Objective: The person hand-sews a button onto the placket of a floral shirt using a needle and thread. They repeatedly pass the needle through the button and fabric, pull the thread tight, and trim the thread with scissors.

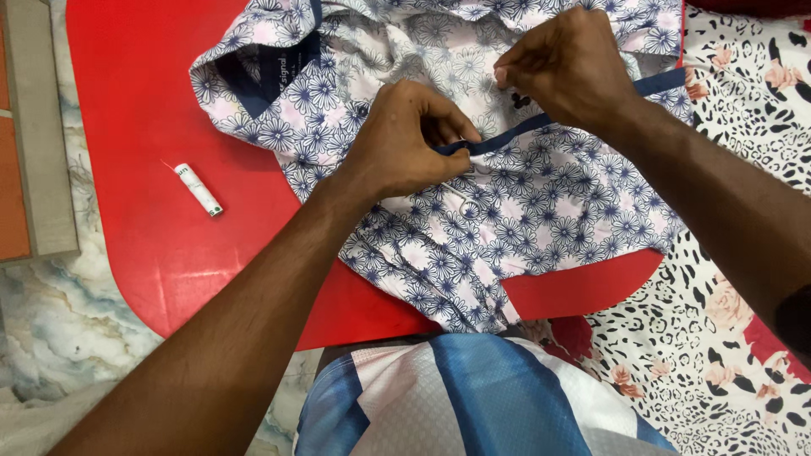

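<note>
A white shirt with a dark blue flower print lies spread on a red board. Its navy-lined collar sits at the upper left. My left hand pinches the shirt's navy front placket near the middle. My right hand holds the same navy strip further up, fingers closed next to a small dark button. The strip runs taut between both hands.
A small white tube lies on the red board to the left of the shirt. A leopard-and-rose print cloth covers the right side. Marble floor and a grey-edged slab are on the left. My blue-and-white clothing is at the bottom.
</note>
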